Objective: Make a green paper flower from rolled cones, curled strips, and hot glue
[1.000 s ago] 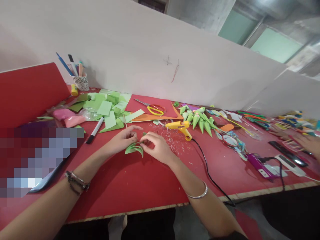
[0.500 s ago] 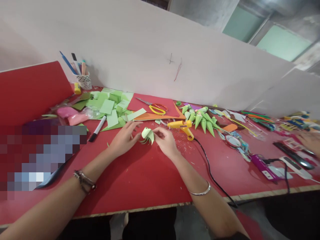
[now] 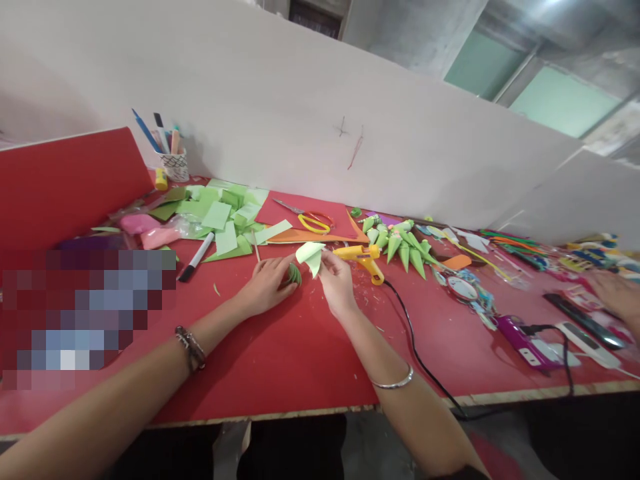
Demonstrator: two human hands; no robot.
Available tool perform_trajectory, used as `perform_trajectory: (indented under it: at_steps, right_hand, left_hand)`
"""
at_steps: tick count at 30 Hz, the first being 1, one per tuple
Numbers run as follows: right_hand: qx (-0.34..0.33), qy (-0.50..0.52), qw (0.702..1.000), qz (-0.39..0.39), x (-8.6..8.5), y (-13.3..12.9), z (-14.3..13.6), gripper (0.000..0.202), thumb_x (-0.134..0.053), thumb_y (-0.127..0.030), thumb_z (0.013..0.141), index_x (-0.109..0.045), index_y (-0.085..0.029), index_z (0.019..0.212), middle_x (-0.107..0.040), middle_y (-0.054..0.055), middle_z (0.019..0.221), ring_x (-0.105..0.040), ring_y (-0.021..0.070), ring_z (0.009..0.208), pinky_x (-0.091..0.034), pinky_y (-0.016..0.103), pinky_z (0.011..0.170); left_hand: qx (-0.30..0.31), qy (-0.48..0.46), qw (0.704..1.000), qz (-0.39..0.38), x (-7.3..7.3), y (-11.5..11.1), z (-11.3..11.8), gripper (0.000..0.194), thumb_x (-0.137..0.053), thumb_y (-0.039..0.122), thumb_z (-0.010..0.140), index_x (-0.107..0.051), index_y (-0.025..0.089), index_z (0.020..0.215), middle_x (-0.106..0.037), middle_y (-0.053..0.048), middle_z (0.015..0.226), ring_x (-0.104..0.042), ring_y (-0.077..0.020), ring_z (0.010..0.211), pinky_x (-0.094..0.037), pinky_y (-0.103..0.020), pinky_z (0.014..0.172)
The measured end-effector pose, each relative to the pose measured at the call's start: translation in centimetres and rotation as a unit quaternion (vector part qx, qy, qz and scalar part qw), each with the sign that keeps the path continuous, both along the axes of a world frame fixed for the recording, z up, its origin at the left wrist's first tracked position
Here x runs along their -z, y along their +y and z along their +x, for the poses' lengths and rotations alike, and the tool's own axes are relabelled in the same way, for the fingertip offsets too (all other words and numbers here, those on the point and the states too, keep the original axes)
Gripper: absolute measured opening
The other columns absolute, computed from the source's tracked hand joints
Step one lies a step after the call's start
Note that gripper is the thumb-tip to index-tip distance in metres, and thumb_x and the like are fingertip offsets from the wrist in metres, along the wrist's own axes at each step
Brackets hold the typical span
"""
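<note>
My right hand (image 3: 336,280) pinches a light green piece of paper (image 3: 311,256), curled and pointed at its lower end, between thumb and fingers. Just left of it, my left hand (image 3: 269,285) has its thumb and fingers closed around a small dark green coil (image 3: 294,274), low over the red tabletop. What the coil is made of is not clear. A thin wooden stick (image 3: 256,245) shows behind the left fingers. Right beside the right hand lies a yellow hot glue gun (image 3: 364,259).
Green paper pieces (image 3: 216,215), a marker (image 3: 197,257) and scissors (image 3: 310,220) lie behind my hands. Green paper cones (image 3: 403,247) are piled at the right. The glue gun's black cord (image 3: 413,347) runs over the front edge. Another person's hand (image 3: 617,293) is far right, near a purple power strip (image 3: 527,341).
My right hand has lifted the light green paper slightly up and right, away from the coil. My left hand has moved right and closed around the coil.
</note>
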State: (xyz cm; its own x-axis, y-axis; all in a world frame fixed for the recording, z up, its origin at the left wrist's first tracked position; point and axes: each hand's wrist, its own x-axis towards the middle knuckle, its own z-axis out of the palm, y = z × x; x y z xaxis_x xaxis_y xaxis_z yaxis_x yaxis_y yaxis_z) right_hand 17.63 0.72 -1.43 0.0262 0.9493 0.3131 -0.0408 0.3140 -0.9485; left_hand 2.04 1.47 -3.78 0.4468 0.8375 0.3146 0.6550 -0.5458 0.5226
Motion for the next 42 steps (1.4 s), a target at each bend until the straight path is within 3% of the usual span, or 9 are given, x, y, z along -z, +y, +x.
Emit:
perform_trajectory:
  at_steps: [4,9,14,26,32,37,42]
  right_hand:
    - [0.019,0.014,1.0,0.01,-0.1,0.0,0.0,0.016,-0.057,-0.034,0.072,-0.055,-0.02,0.066,-0.046,-0.004,0.054,-0.039,0.0093,0.049,-0.033,0.023,0.049]
    - [0.016,0.017,1.0,0.014,0.1,0.1,0.0,0.015,-0.057,-0.033,0.072,-0.056,-0.018,0.069,-0.046,-0.004,0.056,-0.039,0.0081,0.049,-0.033,0.022,0.05]
    - [0.019,0.001,1.0,0.012,0.5,0.5,0.1,0.02,-0.057,-0.038,0.071,-0.057,-0.018,0.071,-0.049,-0.004,0.058,-0.041,0.0081,0.051,-0.033,0.021,0.049]
    - [0.031,-0.157,0.986,0.045,0.7,0.3,0.0,0.015,-0.052,-0.031,0.073,-0.058,-0.018,0.068,-0.055,-0.002,0.06,-0.049,0.0114,0.055,-0.038,0.022,0.054]
    - [0.046,-0.266,0.961,0.068,1.4,0.4,-0.1,0.012,-0.05,-0.026,0.075,-0.056,-0.019,0.067,-0.054,-0.002,0.058,-0.049,0.0113,0.053,-0.038,0.022,0.054]
    - [0.03,-0.397,0.91,0.115,1.9,1.2,-0.5,0.011,-0.052,-0.024,0.075,-0.054,-0.019,0.066,-0.057,-0.002,0.066,-0.052,0.0113,0.062,-0.039,0.021,0.06]
    - [0.075,-0.415,0.898,0.125,1.6,3.4,-1.9,0.016,-0.044,-0.024,0.082,-0.058,-0.018,0.074,-0.059,0.0,0.074,-0.053,0.0115,0.067,-0.041,0.021,0.066]
  left_hand:
    - [-0.021,-0.022,1.0,-0.003,-0.3,0.8,0.6,0.034,-0.045,0.031,0.08,-0.046,0.022,0.113,-0.061,-0.004,0.087,-0.052,-0.025,0.093,-0.03,-0.047,0.088]
    - [0.011,-0.042,0.999,0.005,-1.1,1.2,0.0,0.021,-0.04,0.03,0.083,-0.056,0.019,0.092,-0.06,-0.005,0.084,-0.053,-0.0196,0.085,-0.04,-0.034,0.078]
    - [0.029,-0.041,0.999,-0.016,-1.8,0.8,-1.2,0.025,-0.038,0.034,0.085,-0.052,0.017,0.098,-0.059,-0.006,0.088,-0.054,-0.0154,0.075,-0.043,-0.027,0.069]
    - [0.058,0.002,0.998,-0.026,-3.3,-3.3,-3.0,0.021,-0.042,0.036,0.084,-0.053,0.02,0.091,-0.058,-0.002,0.084,-0.053,-0.0143,0.074,-0.043,-0.026,0.07]
    - [0.05,0.004,0.998,-0.027,-3.1,-4.1,-3.8,0.019,-0.043,0.034,0.083,-0.053,0.019,0.088,-0.056,-0.001,0.082,-0.052,-0.0137,0.071,-0.043,-0.025,0.069]
    - [0.058,-0.022,0.998,-0.018,-2.5,-3.9,-3.6,0.019,-0.041,0.033,0.085,-0.053,0.02,0.091,-0.058,-0.003,0.089,-0.053,-0.0157,0.082,-0.042,-0.027,0.075]
    - [0.076,-0.023,0.997,-0.01,-2.2,-3.5,-3.3,0.017,-0.041,0.031,0.084,-0.053,0.02,0.089,-0.058,-0.002,0.087,-0.053,-0.0163,0.083,-0.042,-0.027,0.076]
